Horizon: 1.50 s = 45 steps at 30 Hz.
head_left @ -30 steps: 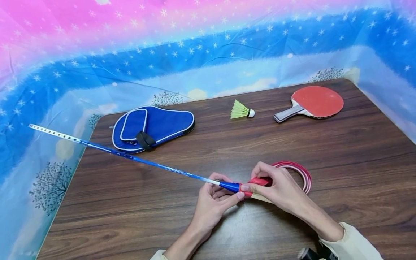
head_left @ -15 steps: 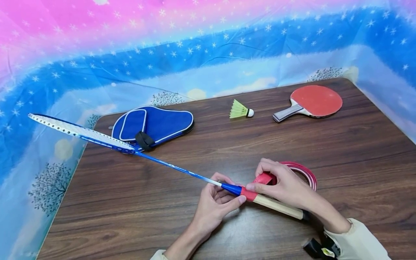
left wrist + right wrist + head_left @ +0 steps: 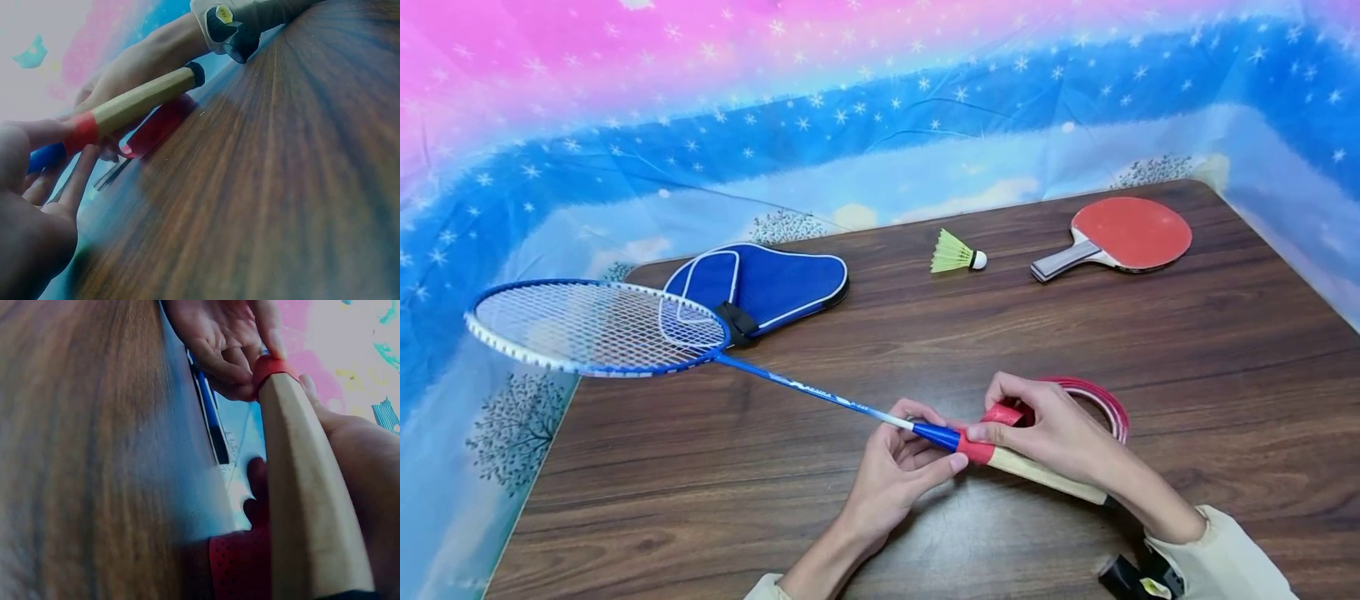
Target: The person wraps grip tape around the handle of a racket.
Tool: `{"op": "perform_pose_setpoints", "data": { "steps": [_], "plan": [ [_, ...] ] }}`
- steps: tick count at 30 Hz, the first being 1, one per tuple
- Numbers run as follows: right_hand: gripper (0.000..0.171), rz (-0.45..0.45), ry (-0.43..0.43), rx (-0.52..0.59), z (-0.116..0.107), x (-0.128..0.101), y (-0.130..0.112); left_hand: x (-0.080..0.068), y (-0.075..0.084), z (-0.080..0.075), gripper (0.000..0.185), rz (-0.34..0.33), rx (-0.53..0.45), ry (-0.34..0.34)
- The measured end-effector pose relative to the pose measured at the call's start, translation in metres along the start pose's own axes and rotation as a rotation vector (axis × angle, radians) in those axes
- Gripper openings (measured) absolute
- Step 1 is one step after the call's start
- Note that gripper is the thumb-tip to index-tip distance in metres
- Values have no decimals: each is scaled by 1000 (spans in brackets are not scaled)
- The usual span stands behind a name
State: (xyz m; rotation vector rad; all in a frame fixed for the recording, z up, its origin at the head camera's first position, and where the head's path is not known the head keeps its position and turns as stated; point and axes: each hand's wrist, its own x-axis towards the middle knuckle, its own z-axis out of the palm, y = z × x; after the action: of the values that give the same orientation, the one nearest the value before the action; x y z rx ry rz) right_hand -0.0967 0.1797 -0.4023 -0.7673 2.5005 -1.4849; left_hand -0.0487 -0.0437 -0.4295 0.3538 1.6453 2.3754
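A blue and white badminton racket slants across the head view, its strung head at the left. My left hand holds it around the blue cone, thumb on the first turns of red grip tape. Below those turns the wooden handle is bare down to a dark end cap, plain in the left wrist view. My right hand pinches the tape at the handle between thumb and fingers. From there the tape loops back to a loose coil behind this hand. Perforations show on the tape in the right wrist view.
A blue zippered paddle case with a black strap lies at the back left, partly behind the racket head. Farther right are a yellow shuttlecock and a red table tennis paddle. A patterned cloth hangs behind the wooden table.
The racket has rolled about its shaft, so its head has gone from edge-on to showing its strings. My right hand has shifted slightly right, uncovering more bare handle. The left hand stays put.
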Motion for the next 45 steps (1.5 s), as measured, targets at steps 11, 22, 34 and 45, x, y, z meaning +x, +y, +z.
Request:
{"op": "perform_pose_setpoints", "data": {
  "steps": [11,22,34,45],
  "plan": [
    [25,4,-90,73,2,-1,0,1,-4,0,43,92,-14,-36],
    [10,26,-249,-2,-4,-2,-3,-1,0,0,53,102,3,-22],
    [12,-138,-224,24,1,-3,0,0,-2,0,53,179,-47,-159],
    [19,-104,-208,24,0,-4,-1,1,-2,1,47,185,-29,-221]
  ]
}}
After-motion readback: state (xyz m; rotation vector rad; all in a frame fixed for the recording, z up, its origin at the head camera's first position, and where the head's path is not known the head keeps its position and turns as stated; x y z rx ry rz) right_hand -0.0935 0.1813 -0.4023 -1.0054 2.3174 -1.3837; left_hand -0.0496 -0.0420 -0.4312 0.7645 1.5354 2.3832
